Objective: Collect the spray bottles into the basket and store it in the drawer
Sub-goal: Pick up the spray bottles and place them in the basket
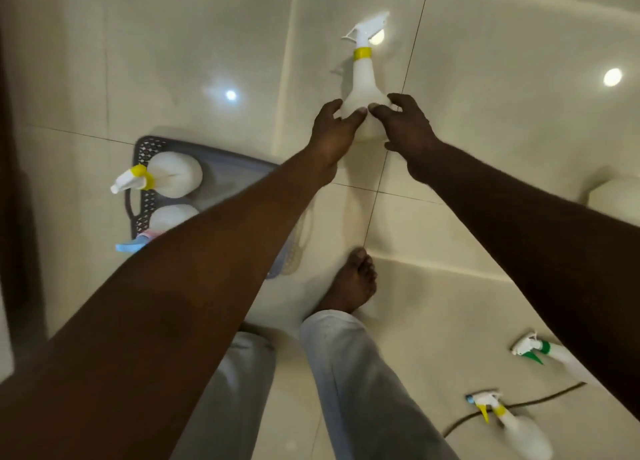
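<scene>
white yellow-collared spray bottle (pixel 363 89): upright on floor | grey basket (pixel 221 175): holds two bottles (pixel 173 179)

We see two bottles (pixel 173 179) in the basket (pixel 214 169) on the left, one bottle (pixel 363 92) ahead between both hands, two more bottles (pixel 519 421) on the floor (pixel 485 148) right.

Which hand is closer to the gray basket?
Left. The left hand is on the yellow-collared bottle, just right of the basket, with its arm crossing over it. The right hand is on the bottle's far side.
</scene>
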Tool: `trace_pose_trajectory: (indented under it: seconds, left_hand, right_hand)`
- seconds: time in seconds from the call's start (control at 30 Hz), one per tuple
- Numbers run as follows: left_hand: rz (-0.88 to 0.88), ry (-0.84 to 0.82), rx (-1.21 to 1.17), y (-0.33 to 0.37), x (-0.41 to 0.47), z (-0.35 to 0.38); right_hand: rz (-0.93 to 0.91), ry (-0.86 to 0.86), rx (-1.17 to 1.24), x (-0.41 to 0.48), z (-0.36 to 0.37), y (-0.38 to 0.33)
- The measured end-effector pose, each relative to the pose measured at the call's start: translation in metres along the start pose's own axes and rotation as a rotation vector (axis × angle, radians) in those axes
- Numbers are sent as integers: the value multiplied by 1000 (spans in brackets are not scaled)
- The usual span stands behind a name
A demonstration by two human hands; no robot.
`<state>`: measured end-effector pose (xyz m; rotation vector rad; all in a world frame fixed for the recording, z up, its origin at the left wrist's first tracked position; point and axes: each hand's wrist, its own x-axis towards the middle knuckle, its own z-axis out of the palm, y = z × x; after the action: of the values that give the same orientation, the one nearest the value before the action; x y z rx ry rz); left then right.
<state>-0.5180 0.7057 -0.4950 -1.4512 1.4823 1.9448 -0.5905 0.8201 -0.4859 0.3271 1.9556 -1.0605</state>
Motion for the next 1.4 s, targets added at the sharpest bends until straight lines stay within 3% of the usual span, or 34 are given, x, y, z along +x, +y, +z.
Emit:
trace_pose_trajectory:
  seconds: [0.4,0.7,0.8,0.97,1.2,1.4]
  left_hand:
    - [189,223,-54,-31,-105,-119]
    - [97,426,-342,-89,-130,-172]
    - [49,454,-434,-102,-120,-178]
    - [56,536,-302,-121,-95,-183]
    - [75,579,-301,-136,-63,-199]
    - [64,523,-272,-144,-50,-205]
  right_hand:
    - [-139,-237,135,-94,72,-9]
    - [-282,-367,-132,-111,158,10]
    - [-372,-350,-261,-106,183,20]
    - [-423,-314,-347,-90,216,40]
    - [-497,-284,-401,-70,248,52]
    - [-418,-291,-380,-54,256,66]
